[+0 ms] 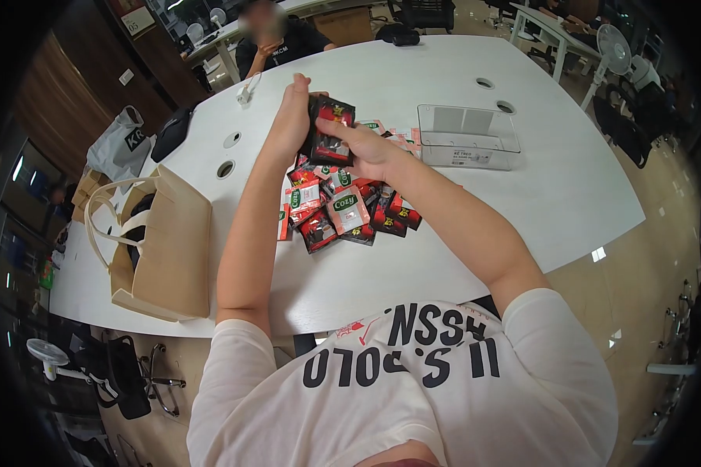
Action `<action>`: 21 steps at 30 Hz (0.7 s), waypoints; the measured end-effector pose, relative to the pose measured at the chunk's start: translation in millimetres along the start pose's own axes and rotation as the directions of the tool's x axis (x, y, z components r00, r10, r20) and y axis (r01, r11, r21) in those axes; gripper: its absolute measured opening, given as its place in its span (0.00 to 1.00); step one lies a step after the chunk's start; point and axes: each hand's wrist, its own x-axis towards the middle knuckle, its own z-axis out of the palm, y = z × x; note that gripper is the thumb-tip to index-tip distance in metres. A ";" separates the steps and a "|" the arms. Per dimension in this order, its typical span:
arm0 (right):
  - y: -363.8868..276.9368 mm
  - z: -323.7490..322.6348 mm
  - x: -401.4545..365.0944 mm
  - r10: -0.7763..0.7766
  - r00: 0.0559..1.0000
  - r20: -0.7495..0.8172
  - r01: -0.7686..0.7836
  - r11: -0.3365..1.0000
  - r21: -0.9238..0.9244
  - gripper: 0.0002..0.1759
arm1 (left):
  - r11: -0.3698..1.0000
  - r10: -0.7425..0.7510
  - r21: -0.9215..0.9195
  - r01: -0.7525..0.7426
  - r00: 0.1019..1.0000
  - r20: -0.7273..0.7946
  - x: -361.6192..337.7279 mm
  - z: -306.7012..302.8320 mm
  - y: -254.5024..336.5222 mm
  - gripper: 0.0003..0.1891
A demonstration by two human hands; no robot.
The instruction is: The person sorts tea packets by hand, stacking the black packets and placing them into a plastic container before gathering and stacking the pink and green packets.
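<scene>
Both hands hold a stack of black and red sachets above the pile. My left hand presses against the stack's left side, its fingers partly hidden behind it. My right hand grips the right side, with a finger or thumb across the front. Below them, a loose heap of black-red sachets and pink-white Cozy sachets lies on the white table. To the right of the heap stands a clear plastic box with a label on its front.
A beige tote bag stands at the table's left, with a white bag and a black pouch behind it. A white plug lies near the far edge, where a person sits. Another black pouch lies at the back.
</scene>
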 end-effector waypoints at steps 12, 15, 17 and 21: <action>-42.8 -52.0 16.2 -0.203 0.975 -0.094 0.216 0.962 0.164 0.18 | 0.226 -0.672 0.974 0.025 0.728 0.137 16.6 -70.7 -43.0 0.28; -47.8 -56.5 14.8 -0.247 0.962 -0.112 0.264 0.949 0.170 0.18 | 0.320 -0.613 0.947 0.038 0.770 0.177 17.1 -74.2 -41.4 0.21; -50.9 -57.8 13.6 -0.240 0.962 -0.127 0.257 0.956 0.140 0.18 | 0.353 -0.538 0.936 -0.022 0.813 0.222 17.2 -75.4 -28.8 0.18; -55.1 -41.7 -1.8 -0.220 0.971 -0.092 0.215 0.975 -0.052 0.19 | 0.579 -0.225 0.805 -0.129 0.924 0.310 4.7 -70.0 7.4 0.09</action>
